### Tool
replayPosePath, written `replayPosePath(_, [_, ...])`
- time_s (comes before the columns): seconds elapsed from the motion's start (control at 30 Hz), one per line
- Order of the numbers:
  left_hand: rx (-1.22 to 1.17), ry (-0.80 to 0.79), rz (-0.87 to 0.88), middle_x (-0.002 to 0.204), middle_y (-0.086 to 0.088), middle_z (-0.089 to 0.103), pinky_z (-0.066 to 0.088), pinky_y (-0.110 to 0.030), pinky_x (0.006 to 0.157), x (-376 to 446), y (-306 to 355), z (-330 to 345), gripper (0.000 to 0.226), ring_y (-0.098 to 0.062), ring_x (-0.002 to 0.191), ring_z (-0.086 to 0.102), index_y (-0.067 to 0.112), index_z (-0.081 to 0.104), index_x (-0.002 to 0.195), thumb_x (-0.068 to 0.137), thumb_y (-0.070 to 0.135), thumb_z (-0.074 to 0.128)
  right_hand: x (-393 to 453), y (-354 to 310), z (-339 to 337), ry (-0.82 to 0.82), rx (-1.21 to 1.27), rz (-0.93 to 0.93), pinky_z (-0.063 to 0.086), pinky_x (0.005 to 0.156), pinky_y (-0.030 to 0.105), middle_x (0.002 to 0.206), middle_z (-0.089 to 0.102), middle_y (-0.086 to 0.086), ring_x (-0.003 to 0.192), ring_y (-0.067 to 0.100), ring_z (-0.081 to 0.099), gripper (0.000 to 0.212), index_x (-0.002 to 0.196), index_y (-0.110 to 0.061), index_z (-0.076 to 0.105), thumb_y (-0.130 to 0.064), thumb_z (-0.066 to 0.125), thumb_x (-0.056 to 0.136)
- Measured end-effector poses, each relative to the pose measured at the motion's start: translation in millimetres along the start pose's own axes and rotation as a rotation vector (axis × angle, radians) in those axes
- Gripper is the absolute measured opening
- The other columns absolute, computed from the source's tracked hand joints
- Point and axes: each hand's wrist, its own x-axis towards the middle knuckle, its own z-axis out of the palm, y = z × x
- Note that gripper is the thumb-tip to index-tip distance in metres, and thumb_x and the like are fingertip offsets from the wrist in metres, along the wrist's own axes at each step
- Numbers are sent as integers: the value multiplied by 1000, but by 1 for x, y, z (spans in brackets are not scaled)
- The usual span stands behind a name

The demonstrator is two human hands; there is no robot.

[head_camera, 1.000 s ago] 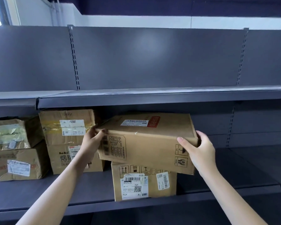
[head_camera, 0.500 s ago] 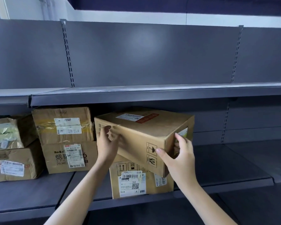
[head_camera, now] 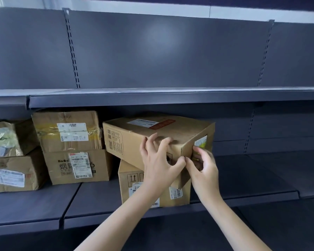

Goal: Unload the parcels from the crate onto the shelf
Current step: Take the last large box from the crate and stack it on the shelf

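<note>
A brown cardboard parcel (head_camera: 152, 131) with a white label and a red sticker on top lies on a smaller labelled parcel (head_camera: 130, 185) on the dark grey lower shelf (head_camera: 34, 203). The top parcel sits askew, with its near corner pointing at me and overhanging the lower one. My left hand (head_camera: 158, 160) presses spread fingers on its front face and top edge at that corner. My right hand (head_camera: 203, 167) grips the right side face by the same corner. The crate is out of view.
Two stacks of taped parcels stand to the left: a labelled box (head_camera: 67, 131) on a printed box (head_camera: 76, 167), and a crumpled box (head_camera: 5, 138) on another (head_camera: 13, 174). The upper shelf board (head_camera: 152, 97) hangs just above the parcels.
The top parcel has turned on the lower one so its corner faces me. Both hands have moved from its two ends to that near corner.
</note>
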Motion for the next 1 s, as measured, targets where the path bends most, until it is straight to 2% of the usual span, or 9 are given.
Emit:
replayPosePath(0.27, [-21,-6,1,144,6,22,19,-39,109,0,-2,-3,50,-18,138,-1,38,49,118,70,50,53,-2,2,-1,-17,34,29,48,92,25,125,51,-3,111,10,53,43,125,-19,52,-24,65,84])
replayPosePath(0.37, [-34,0,5,142,6,24,21,-35,105,0,-3,-5,50,-20,138,1,37,51,118,69,47,55,-1,3,-1,-29,43,43,49,94,30,127,51,-1,112,12,54,45,126,-19,51,-24,66,84])
replayPosePath(0.47, [-53,-5,15,141,4,27,21,-32,102,0,-7,-13,48,-21,138,5,34,54,117,70,43,59,0,5,0,-34,51,44,48,90,23,125,52,-2,109,9,53,44,124,-21,53,-24,67,83])
replayPosePath(0.67, [-116,-45,-16,138,10,31,24,-29,102,0,-25,-50,45,-15,135,25,42,53,110,66,34,57,4,10,0,-33,21,22,43,82,14,119,54,-3,105,8,53,38,114,-29,53,-20,69,81])
replayPosePath(0.77, [-123,-37,-45,141,5,35,32,-38,109,2,-40,-72,48,-15,133,34,40,54,111,65,29,57,7,11,0,-33,3,15,47,89,26,120,52,-2,107,13,53,42,118,-25,53,-20,70,80])
replayPosePath(0.83, [-138,-19,-57,137,4,40,38,-43,108,4,-49,-85,48,-16,129,42,36,56,111,65,25,55,10,12,-1,-23,-8,12,47,91,29,121,49,-3,107,15,53,47,123,-20,53,-21,70,80])
replayPosePath(0.9, [-153,23,-74,131,6,45,45,-35,101,5,-60,-97,47,-8,121,49,34,57,110,65,22,52,12,12,-2,-8,-11,0,47,90,29,121,47,-3,106,15,53,49,124,-19,52,-21,71,79])
replayPosePath(0.97, [-165,83,-94,124,7,48,47,-18,90,5,-71,-108,45,5,110,51,35,57,109,68,18,50,16,14,-3,7,-10,-15,45,88,25,121,46,-5,105,14,53,50,124,-19,52,-20,72,78])
replayPosePath(1.0, [-169,113,-102,122,5,50,46,-12,85,6,-78,-112,43,6,107,52,35,57,109,72,14,51,18,14,-4,13,-13,-18,44,86,23,121,46,-6,105,13,52,51,125,-19,52,-20,72,78])
